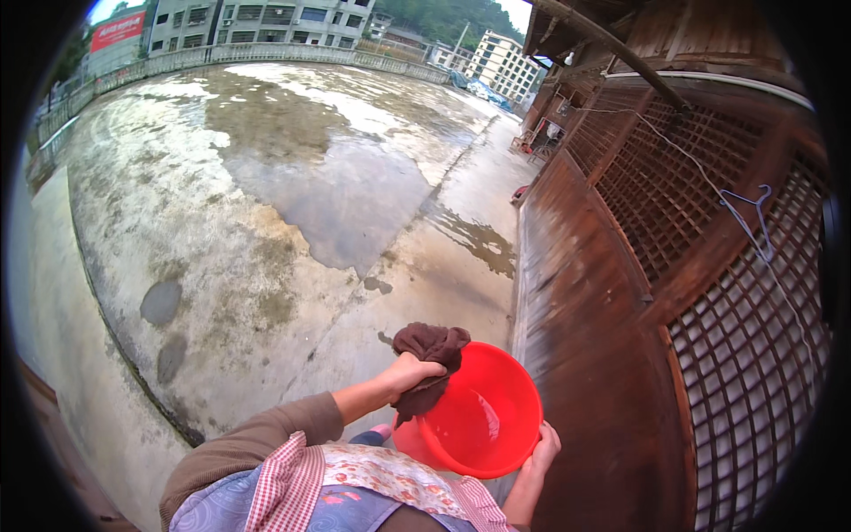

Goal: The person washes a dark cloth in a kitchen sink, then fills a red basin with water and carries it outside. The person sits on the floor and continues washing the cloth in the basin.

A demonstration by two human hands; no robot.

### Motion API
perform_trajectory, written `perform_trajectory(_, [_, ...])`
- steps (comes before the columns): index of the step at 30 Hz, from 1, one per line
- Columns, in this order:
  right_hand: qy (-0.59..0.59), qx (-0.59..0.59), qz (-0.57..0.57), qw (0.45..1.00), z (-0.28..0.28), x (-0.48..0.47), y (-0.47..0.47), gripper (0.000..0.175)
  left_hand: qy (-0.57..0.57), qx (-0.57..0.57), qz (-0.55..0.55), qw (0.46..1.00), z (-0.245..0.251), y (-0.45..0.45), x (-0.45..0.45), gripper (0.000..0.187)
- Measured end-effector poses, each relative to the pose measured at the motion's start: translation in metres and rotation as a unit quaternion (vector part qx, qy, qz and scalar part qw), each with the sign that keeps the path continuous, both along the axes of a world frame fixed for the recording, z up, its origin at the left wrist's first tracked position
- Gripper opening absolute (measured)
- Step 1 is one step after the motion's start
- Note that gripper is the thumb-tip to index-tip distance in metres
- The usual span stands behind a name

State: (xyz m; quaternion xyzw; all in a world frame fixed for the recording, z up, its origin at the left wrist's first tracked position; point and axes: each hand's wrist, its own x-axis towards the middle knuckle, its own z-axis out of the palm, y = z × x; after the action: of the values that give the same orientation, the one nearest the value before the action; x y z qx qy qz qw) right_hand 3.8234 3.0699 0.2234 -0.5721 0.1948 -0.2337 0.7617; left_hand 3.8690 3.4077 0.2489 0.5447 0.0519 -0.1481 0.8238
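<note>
A bunched dark brown cloth (429,342) is gripped in my left hand (409,374), just over the left rim of a red plastic basin (488,405). My right hand (544,449) grips the basin's right rim and side. The basin is tilted, its opening facing up towards me, and a bright reflection shows inside it. Whether it holds water I cannot tell. The cloth hangs down partly over the basin's edge. Behind the basin, a flowered apron (372,469) with checked trim covers my front.
A brown wooden wall (585,319) with lattice panels runs close on my right. A hanger (758,213) hangs from a cord (691,156) along it. Puddles (339,199) lie on the concrete yard (219,279) ahead. A balustrade (266,52) bounds the far side.
</note>
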Motion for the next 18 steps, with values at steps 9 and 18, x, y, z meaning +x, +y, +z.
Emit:
perform_trajectory(9, [0.080,-0.016,0.116,0.990,-0.070,0.288,0.068,0.024,0.091,0.028,0.112,0.989,-0.029,0.075,0.197,0.035])
perform_trajectory(18, [0.066,0.022,0.309,0.948,-0.081,0.539,0.171,0.022,0.035,0.040,0.224,0.973,-0.027,0.174,0.390,0.031])
